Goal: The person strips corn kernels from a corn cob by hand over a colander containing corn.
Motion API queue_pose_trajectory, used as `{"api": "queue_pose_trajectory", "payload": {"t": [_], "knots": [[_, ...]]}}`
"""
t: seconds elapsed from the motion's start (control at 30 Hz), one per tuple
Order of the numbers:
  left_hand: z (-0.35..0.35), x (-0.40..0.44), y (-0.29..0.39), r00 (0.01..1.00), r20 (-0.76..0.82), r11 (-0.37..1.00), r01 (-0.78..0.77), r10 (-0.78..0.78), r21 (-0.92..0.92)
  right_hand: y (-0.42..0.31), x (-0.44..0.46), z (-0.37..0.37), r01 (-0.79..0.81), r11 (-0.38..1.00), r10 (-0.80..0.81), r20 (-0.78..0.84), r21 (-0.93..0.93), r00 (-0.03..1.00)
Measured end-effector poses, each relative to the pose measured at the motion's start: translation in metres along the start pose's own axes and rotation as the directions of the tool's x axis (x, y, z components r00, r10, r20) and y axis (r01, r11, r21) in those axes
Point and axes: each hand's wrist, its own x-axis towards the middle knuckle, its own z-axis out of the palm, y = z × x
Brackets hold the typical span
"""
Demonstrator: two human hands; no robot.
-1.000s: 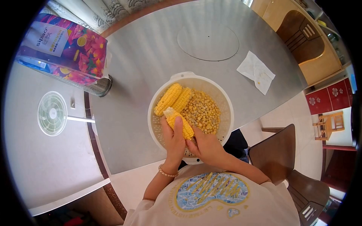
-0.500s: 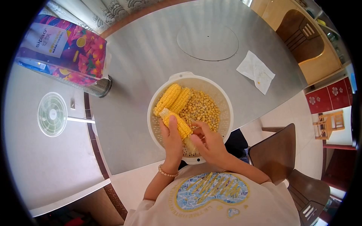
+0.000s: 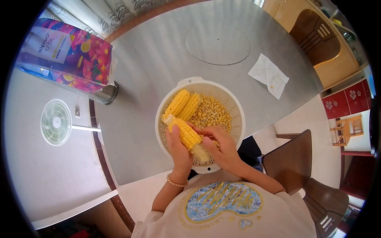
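Note:
A corn cob (image 3: 185,133) is held tilted over a cream colander (image 3: 239,119); its lower end is bare of kernels and its upper part still bears yellow rows. My left hand (image 3: 179,152) is wrapped round the cob from the left, a beaded bracelet at the wrist. At the cob's right side, my right hand (image 3: 222,150) has bent fingers, with the thumb against the kernels near the bare end. Two whole cobs, one (image 3: 177,102) beside another (image 3: 190,107), lie in the colander's upper left. Loose kernels (image 3: 212,113) fill its right part.
The colander stands near the front edge of a grey table (image 3: 151,63). A crumpled white tissue (image 3: 270,76) lies to the right. A flowered tissue pack (image 3: 71,51) sits on a mesh basket (image 3: 106,93) at the left. Brown chairs (image 3: 288,158) stand at the right.
The cob has turned in my hands and more of its bare lower end shows. My right thumb and fingers have shifted along its right side. My left hand keeps its hold.

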Motion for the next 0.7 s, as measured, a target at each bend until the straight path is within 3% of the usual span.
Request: {"api": "queue_pose_trajectory", "payload": {"t": [0.07,0.1,0.17,0.2,0.27,0.4,0.47,0.5,0.57,0.7], "knots": [[-0.003,0.002,-0.001,0.995,0.051,0.997,0.081,-0.081,0.001,-0.011,0.001,-0.002,-0.200,0.972,0.186,0.118,0.123,0.976],[-0.004,0.002,-0.002,0.995,0.052,0.997,0.081,-0.081,0.001,-0.015,0.003,-0.005,-0.199,0.972,0.185,0.118,0.123,0.976],[-0.003,0.002,-0.004,0.990,0.021,0.989,0.143,-0.142,-0.042,-0.020,0.008,-0.012,-0.428,0.903,0.389,0.341,0.044,0.856],[-0.003,0.002,-0.003,0.990,0.021,0.989,0.143,-0.142,-0.042,-0.016,0.009,-0.012,-0.428,0.903,0.389,0.341,0.044,0.856],[-0.002,0.001,0.001,0.983,0.114,0.988,0.147,-0.142,-0.039,-0.005,0.009,-0.009,-0.575,0.740,0.408,0.446,0.350,0.797],[0.001,0.001,0.001,0.980,0.121,0.988,0.156,-0.157,0.020,-0.006,0.012,-0.009,-0.608,0.645,0.370,0.507,0.463,0.778],[-0.006,0.000,-0.005,0.975,0.158,0.987,0.160,-0.154,-0.029,-0.003,0.010,-0.004,-0.544,0.665,0.418,0.348,0.512,0.839],[-0.005,0.000,-0.005,0.976,0.156,0.987,0.159,-0.152,-0.029,-0.005,0.010,-0.004,-0.544,0.665,0.417,0.350,0.512,0.839],[-0.002,-0.001,-0.004,0.984,0.180,0.971,-0.037,-0.007,0.237,-0.009,0.012,-0.007,-0.435,0.789,0.381,0.209,0.434,0.901],[-0.002,-0.001,0.000,0.981,0.138,0.991,0.130,-0.133,0.029,-0.002,0.013,-0.009,-0.495,0.712,0.405,0.284,0.497,0.869]]}}
